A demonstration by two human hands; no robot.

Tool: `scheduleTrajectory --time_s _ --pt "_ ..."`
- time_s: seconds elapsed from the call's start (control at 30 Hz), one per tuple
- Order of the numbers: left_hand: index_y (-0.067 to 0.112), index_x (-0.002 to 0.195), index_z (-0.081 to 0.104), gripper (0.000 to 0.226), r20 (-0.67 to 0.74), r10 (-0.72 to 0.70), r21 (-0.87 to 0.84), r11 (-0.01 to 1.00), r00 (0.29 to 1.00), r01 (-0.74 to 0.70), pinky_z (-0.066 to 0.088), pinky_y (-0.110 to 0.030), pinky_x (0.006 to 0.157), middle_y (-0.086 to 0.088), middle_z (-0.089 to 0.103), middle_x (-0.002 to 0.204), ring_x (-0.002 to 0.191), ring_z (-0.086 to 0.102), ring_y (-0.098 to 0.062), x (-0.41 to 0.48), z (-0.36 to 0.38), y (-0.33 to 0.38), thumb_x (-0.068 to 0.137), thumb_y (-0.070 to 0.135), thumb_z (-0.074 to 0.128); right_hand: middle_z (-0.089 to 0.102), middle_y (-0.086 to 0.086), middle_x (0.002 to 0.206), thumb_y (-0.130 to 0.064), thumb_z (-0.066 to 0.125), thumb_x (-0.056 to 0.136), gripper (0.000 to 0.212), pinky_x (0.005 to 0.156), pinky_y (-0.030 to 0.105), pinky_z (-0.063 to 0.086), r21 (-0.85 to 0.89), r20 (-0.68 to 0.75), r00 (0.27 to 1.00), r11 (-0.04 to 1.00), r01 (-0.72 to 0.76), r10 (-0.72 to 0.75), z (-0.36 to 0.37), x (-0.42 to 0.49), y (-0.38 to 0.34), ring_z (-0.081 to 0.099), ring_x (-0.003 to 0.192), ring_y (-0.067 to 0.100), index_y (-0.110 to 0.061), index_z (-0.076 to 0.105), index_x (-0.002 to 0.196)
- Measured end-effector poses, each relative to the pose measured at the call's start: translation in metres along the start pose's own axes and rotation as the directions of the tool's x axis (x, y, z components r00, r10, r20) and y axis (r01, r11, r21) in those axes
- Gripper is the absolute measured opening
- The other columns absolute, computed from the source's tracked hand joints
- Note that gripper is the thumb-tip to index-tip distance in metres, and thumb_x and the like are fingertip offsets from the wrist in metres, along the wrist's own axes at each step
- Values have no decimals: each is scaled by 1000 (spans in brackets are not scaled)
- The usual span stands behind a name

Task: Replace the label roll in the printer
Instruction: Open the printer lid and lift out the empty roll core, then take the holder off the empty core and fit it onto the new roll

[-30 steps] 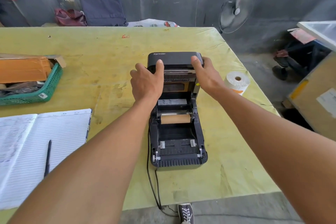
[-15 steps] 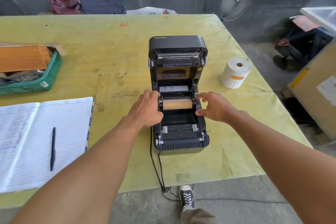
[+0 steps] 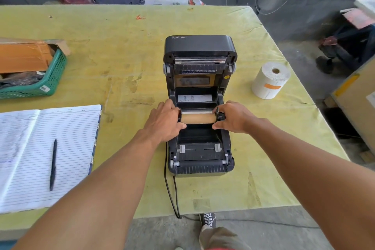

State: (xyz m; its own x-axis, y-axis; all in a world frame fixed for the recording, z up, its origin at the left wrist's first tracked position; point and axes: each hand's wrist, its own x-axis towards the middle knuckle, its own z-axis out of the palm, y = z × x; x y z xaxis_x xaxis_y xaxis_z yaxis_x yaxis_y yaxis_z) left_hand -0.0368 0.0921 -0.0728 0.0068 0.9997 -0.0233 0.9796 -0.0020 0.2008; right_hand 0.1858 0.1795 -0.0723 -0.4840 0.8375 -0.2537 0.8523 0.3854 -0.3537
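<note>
left hand (image 3: 164, 122): a second ago it held the raised lid of the black box-shaped plastic printer (image 3: 199, 95); now it grips the left end of the brown cardboard tube (image 3: 197, 118) inside.
right hand (image 3: 233, 117): came down too, now closed on the tube's right end holder.

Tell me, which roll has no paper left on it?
The brown cardboard core inside the open printer, between the left hand and right hand. It is bare, while the white roll standing on the table is full.
</note>
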Motion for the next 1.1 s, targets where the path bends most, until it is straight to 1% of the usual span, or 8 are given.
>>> scheduleTrajectory --time_s 0.1,0.23,0.3,0.47,0.6,0.67,0.83,1.1 --pt "13 104 60 35 -16 -3 -63 998 1000 2 46 -40 88 -2 45 104 99 49 -21 -2 -10 3 88 44 64 50 -7 85 -42 80 81 47 65 25 38 88 -54 998 996 -27 32 -9 -11 -8 51 85 19 -18 67 120" --pt "19 88 51 19 -30 -46 -346 938 998 33 40 -27 69 -1 51 96 83 54 -19 -11 -33 19 93 37 57 56 -8 74 -42 76 85 25 57 25 42 320 -37 995 944 -76 93 -34 -36 -12 56 77 19 -29 57 75" --pt "20 89 54 20 -45 -132 -509 856 990 91 37 -25 56 -2 59 89 77 58 -19 -16 -43 36 95 38 51 67 1 84 -42 75 86 22 70 33 54 476 17 994 873 -104 110 -47 -54 -12 63 81 19 -23 65 86" --pt "15 94 60 39 -44 -190 -725 682 981 100 48 -29 57 -3 68 83 67 66 -14 -26 -51 82 88 53 57 78 1 101 -44 74 86 38 77 32 57 748 58 986 647 -148 158 -56 -108 9 74 99 20 -15 73 110" --pt "9 99 59 41 75 -187 -942 307 979 131 53 -26 51 -10 69 87 52 64 -9 -33 -38 124 82 43 74 79 0 104 -47 78 81 42 80 36 57 790 102 975 580 -200 198 -55 -147 41 74 100 20 -17 73 110" --pt "8 106 57 43 131 -204 -962 209 970 174 50 -24 48 -8 66 90 50 63 -6 -35 -24 146 83 40 74 78 0 105 -50 79 79 43 82 37 58 801 115 971 558 -216 211 -53 -160 56 75 98 19 -21 74 110" --pt "9 105 57 39 247 -268 -961 56 931 271 48 -23 49 -7 65 86 55 59 -8 -37 16 184 83 36 75 78 6 106 -45 76 84 32 81 39 59 863 147 962 446 -238 230 -41 -175 90 74 86 17 -27 76 110" --pt "6 101 57 34 358 -392 -924 -16 848 383 46 -21 42 -5 63 69 45 55 -6 -22 74 235 85 30 76 72 10 98 -39 77 86 39 75 37 59 844 236 911 393 -365 338 -21 -178 180 71 78 21 -12 72 114"
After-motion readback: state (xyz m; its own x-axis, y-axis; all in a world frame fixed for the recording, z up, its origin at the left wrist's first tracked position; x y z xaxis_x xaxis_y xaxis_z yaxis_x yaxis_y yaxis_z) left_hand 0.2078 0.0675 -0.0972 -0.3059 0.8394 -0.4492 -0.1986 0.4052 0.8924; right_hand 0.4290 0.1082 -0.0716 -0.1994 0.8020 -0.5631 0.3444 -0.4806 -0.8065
